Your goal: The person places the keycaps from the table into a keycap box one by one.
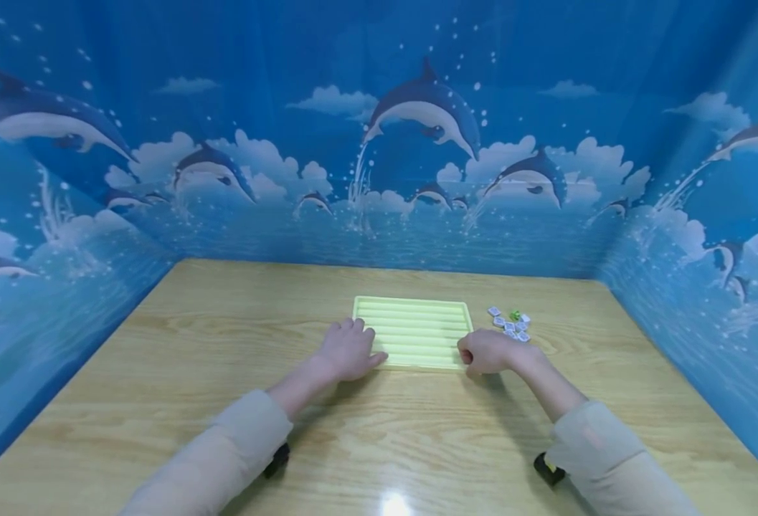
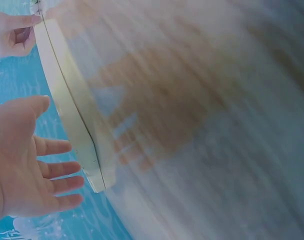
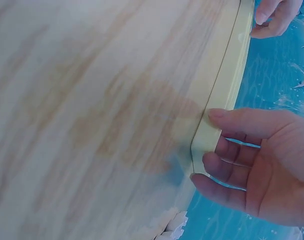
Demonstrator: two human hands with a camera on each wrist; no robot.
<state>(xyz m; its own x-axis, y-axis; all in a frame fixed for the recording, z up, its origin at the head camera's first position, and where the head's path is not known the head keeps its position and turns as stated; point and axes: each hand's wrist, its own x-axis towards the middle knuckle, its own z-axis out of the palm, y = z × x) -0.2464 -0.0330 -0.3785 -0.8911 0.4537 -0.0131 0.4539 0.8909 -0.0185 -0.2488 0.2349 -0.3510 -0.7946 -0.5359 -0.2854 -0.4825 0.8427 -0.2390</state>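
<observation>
A pale yellow-green tray (image 1: 411,333) with raised ridges lies flat on the wooden table. My left hand (image 1: 348,350) is at its near left corner, the fingers fairly straight and spread; in the left wrist view those fingers (image 2: 57,170) stand close beside the tray's side. At the near right corner my right hand (image 1: 493,351) grips the tray. Its thumb (image 3: 232,117) lies on the tray's near side in the right wrist view, with the other fingers curled about the corner.
Several small white tiles with dark markings (image 1: 510,327) lie loosely grouped right of the tray. Among them is a small green piece (image 1: 515,315). A blue curtain (image 1: 256,222) printed with dolphins encloses the table (image 1: 379,437) at the back and sides.
</observation>
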